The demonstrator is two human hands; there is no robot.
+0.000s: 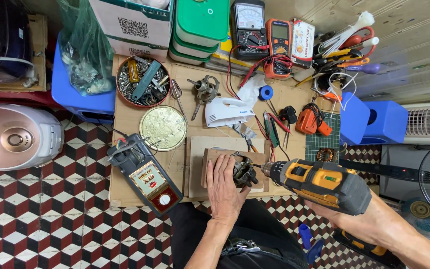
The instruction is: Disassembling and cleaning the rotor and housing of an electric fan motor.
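Left hand (225,187) lies flat, fingers spread and open, pressing on a small motor part (245,172) near the front edge of the tabletop (125,192). The motor part sits on a wooden block (260,158), which rests on a larger cardboard piece (195,149). The hand covers the left side of the part, so its full shape is hard to make out.

Right hand (332,211) is mostly hidden under the body of a yellow and grey cordless drill (319,182); it is closed around the grip, but the fingers cannot be seen. The drill chuck points left and meets the motor part; the bit itself is too small to tell. The drill's base is cut off behind the right forearm.

Toward the back left corner sits a round tin of screws and bits (143,81), with its gold lid (163,128) just in front. A dark box with a red label (145,174) lies tilted at the front left edge. A white hand mixer body (227,110) lies mid-tabletop. 2 multimeters (262,32) stand at the back edge, tops partly cut off. A green cutting mat (322,142) lies at the right edge. Green-lidded containers (200,25) at the back are cropped by the frame.
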